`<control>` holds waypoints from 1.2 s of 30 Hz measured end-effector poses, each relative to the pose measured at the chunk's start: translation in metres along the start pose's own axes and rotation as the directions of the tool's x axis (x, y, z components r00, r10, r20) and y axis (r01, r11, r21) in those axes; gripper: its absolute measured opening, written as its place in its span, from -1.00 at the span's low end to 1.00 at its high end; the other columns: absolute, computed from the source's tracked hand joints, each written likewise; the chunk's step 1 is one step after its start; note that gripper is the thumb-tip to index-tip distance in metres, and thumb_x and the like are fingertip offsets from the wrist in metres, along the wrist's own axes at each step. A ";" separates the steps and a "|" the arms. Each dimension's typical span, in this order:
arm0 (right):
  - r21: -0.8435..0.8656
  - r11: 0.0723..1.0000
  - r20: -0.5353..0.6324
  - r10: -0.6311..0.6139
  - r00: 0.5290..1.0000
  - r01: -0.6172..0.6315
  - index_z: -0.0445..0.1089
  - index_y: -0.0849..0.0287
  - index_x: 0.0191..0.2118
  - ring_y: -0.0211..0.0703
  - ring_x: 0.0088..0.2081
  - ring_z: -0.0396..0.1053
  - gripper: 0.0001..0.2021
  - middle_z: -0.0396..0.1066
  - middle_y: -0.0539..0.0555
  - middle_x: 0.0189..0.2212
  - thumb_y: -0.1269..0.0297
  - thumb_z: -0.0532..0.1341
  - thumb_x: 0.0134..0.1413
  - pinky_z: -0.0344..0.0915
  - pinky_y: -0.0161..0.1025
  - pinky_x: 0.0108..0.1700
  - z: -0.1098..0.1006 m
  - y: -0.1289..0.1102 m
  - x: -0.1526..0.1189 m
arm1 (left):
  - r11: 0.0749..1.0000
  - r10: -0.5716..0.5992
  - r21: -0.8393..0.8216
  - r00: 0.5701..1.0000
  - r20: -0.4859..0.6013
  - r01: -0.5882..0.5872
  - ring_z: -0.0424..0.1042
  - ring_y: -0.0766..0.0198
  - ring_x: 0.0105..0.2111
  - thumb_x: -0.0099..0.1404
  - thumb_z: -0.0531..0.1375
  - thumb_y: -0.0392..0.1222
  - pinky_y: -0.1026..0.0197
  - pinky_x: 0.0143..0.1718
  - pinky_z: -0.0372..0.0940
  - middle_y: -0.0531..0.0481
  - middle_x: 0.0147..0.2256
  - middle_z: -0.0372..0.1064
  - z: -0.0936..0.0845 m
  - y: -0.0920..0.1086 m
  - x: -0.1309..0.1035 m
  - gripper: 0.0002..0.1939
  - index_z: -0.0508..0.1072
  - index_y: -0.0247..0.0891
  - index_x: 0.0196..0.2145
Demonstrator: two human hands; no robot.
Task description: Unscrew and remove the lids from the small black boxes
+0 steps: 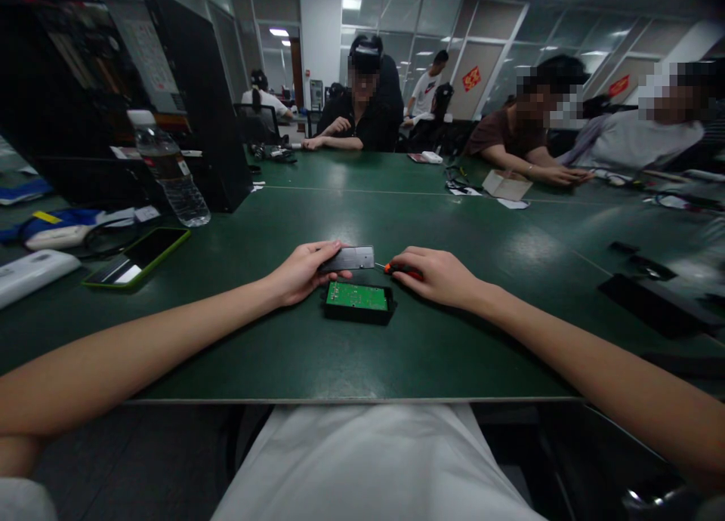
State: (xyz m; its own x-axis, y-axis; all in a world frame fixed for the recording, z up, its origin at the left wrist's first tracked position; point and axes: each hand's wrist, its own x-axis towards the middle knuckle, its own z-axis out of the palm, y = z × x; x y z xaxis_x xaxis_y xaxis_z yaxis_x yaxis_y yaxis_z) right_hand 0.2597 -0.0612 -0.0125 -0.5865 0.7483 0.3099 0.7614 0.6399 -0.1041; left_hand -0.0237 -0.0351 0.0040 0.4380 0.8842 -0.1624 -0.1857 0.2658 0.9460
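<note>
My left hand [309,270] grips a flat dark grey cover [352,257] by its left end, thumb on top and fingers beneath. Just below it on the green table lies an open black plastic box [362,314] with a green circuit board [358,296] inside. In my right hand [433,273] is a screwdriver [408,270] with a black and orange-red handle. The fingers are wrapped round the handle, and the thin shaft points left toward the right end of the cover. Whether the tip touches the cover I cannot tell.
A green-edged phone [141,257], a water bottle [170,170] and a black cabinet [186,90] stand or lie to the left. A black case [651,303] is at the right. Several people sit across the green table [351,370], near a small box [506,184].
</note>
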 end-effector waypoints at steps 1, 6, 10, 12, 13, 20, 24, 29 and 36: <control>0.000 1.000 0.002 0.001 1.000 -0.001 0.46 0.20 0.02 -0.05 -0.14 0.49 -0.69 0.52 0.19 -0.06 0.15 0.08 0.40 0.35 -0.17 -0.12 0.000 0.000 0.000 | 1.000 0.002 -0.008 1.000 -0.001 -0.002 0.61 0.34 -0.42 0.50 0.16 -0.25 0.47 -0.48 0.41 -0.14 -0.29 0.58 0.000 0.000 0.000 -0.82 0.55 -0.37 -0.12; 0.000 1.000 0.006 0.001 1.000 -0.001 0.46 0.19 0.02 -0.04 -0.13 0.49 -0.69 0.52 0.19 -0.07 0.15 0.08 0.40 0.36 -0.15 -0.11 -0.001 -0.001 0.000 | 0.996 0.013 -0.092 1.000 0.018 -0.011 0.67 0.18 -0.27 0.51 0.09 -0.32 0.37 -0.34 0.52 -0.26 -0.10 0.56 0.000 -0.001 0.001 -0.81 0.48 -0.39 -0.04; 0.000 1.000 0.019 0.011 1.000 -0.011 0.46 0.20 0.03 -0.03 -0.11 0.49 -0.68 0.52 0.19 -0.06 0.14 0.08 0.40 0.36 -0.14 -0.10 -0.001 0.000 0.001 | 0.991 0.016 -0.130 1.000 0.020 -0.013 0.67 0.09 -0.20 0.46 0.07 -0.42 0.24 -0.16 0.56 -0.34 -0.05 0.53 0.000 -0.001 0.001 -0.77 0.44 -0.44 -0.01; -0.002 1.000 0.024 0.015 1.000 -0.015 0.46 0.20 0.04 -0.03 -0.11 0.49 -0.67 0.52 0.19 -0.05 0.14 0.08 0.40 0.36 -0.14 -0.10 -0.001 0.000 0.001 | 0.992 0.019 -0.123 1.000 0.015 -0.017 0.67 0.08 -0.19 0.44 0.09 -0.44 0.21 -0.09 0.55 -0.37 -0.03 0.52 0.001 -0.001 0.000 -0.77 0.43 -0.46 0.01; -0.004 1.000 0.026 0.015 1.000 -0.015 0.46 0.21 0.04 -0.03 -0.12 0.49 -0.67 0.52 0.19 -0.05 0.14 0.08 0.40 0.36 -0.14 -0.11 -0.001 0.000 0.001 | 0.993 0.018 -0.117 1.000 0.011 -0.017 0.67 0.09 -0.19 0.43 0.10 -0.44 0.21 -0.08 0.54 -0.37 -0.03 0.52 0.001 -0.001 0.000 -0.77 0.43 -0.46 0.01; 0.005 1.000 0.020 0.010 1.000 -0.010 0.46 0.20 0.02 -0.02 -0.12 0.48 -0.67 0.51 0.19 -0.06 0.14 0.07 0.41 0.37 -0.12 -0.11 0.000 0.000 0.001 | 0.998 0.043 -0.051 0.999 -0.026 -0.044 0.65 0.19 -0.24 0.40 0.17 -0.47 0.24 -0.12 0.53 -0.24 -0.13 0.54 0.002 -0.006 0.002 -0.86 0.43 -0.40 -0.10; 0.056 0.997 -0.046 -0.050 0.998 0.053 0.47 0.20 0.00 0.02 -0.07 0.46 -0.65 0.50 0.23 -0.06 0.10 0.04 0.43 0.38 -0.07 -0.04 -0.001 -0.002 0.001 | 0.995 0.090 -0.034 0.996 -0.010 -0.090 0.60 0.26 -0.23 0.36 0.23 -0.46 0.24 -0.10 0.52 -0.12 -0.17 0.50 -0.001 -0.011 0.004 -0.91 0.44 -0.37 -0.21; 0.122 0.942 -0.193 -0.287 0.938 0.313 0.41 0.18 0.11 0.06 0.01 0.42 -0.55 0.48 0.26 -0.01 -0.04 0.04 0.41 0.34 0.03 0.05 -0.006 -0.026 -0.002 | 0.991 0.131 -0.040 0.991 0.016 -0.130 0.55 0.29 -0.21 0.30 0.30 -0.42 0.26 -0.14 0.50 -0.03 -0.22 0.46 -0.003 -0.014 0.005 -0.88 0.44 -0.34 -0.23; 0.165 0.957 -0.021 -0.240 0.971 0.240 0.13 0.29 0.37 0.16 0.10 0.44 -0.35 0.42 0.37 0.15 -0.01 0.17 0.35 0.39 0.11 0.10 0.003 -0.075 0.007 | 0.990 0.140 -0.025 0.989 0.049 -0.139 0.52 0.30 -0.29 0.15 0.42 -0.30 0.27 -0.21 0.45 0.01 -0.25 0.48 -0.001 -0.015 0.005 -0.71 0.43 -0.32 -0.21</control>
State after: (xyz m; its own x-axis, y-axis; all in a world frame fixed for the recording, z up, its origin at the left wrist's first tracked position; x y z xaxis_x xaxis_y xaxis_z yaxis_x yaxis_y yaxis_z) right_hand 0.1981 -0.1032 -0.0051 -0.7462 0.5692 0.3452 0.5423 0.8205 -0.1807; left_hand -0.0200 -0.0339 -0.0110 0.4499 0.8930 -0.0144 -0.2670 0.1499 0.9520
